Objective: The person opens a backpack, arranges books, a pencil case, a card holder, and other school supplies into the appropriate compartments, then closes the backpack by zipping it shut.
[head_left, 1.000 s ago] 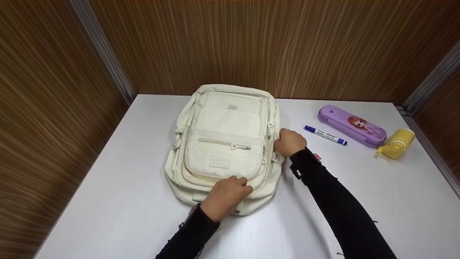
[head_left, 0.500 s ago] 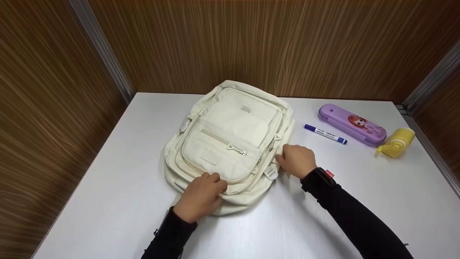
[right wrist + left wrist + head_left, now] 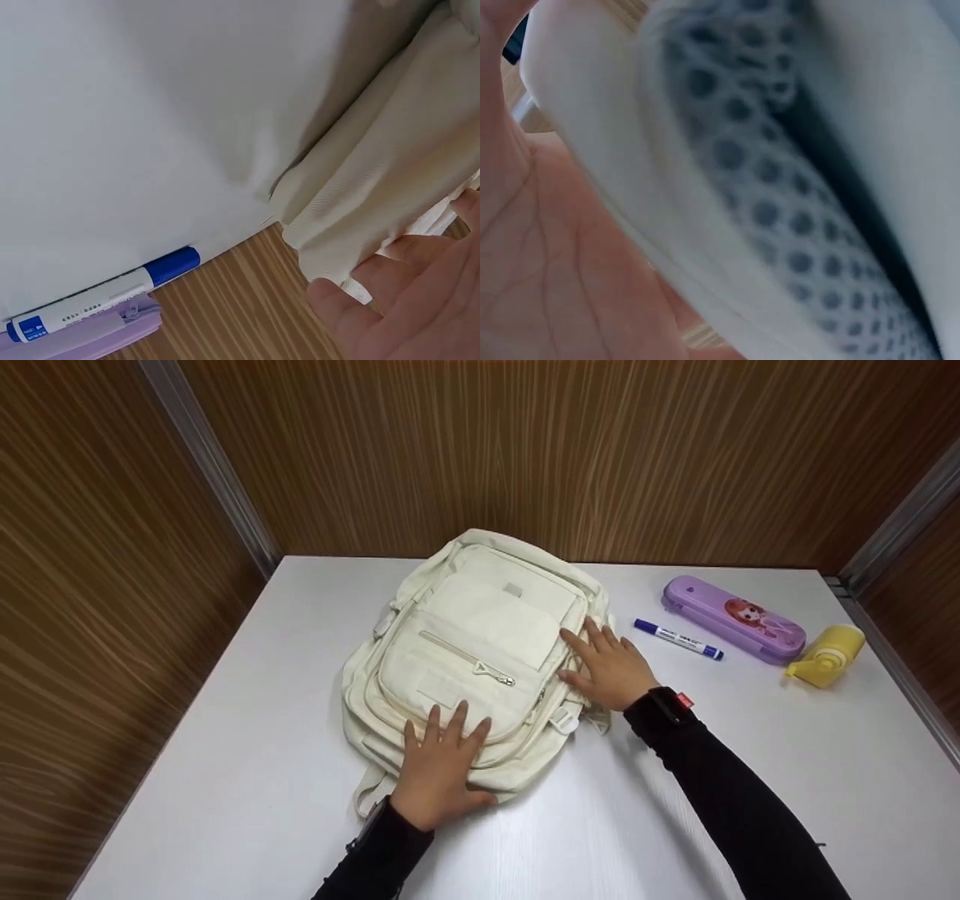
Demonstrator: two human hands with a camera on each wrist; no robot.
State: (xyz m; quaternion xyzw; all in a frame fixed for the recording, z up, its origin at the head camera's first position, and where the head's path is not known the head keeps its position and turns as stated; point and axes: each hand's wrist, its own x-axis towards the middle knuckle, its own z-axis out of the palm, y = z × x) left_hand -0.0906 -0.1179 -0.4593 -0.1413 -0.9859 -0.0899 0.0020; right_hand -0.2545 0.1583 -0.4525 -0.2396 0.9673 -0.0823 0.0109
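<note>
A cream backpack lies front side up on the white table, turned at a slant with its top toward the back wall. My left hand rests on its lower front with the fingers spread. In the left wrist view the palm faces pale fabric and a dotted mesh panel. On the right edge of the bag, by a side strap buckle, my right hand lies with spread fingers. The right wrist view has its fingertips against the folded side fabric.
To the right of the backpack lies a blue-and-white marker. Behind it is a purple pencil case with a cartoon figure. A yellow pump bottle lies near the right edge. Wood-grain panels enclose the white table.
The backpack has swung clockwise to a slant. Both hands have gone from gripping its edges to spread fingers on it. A strap loop now shows at the lower left.
</note>
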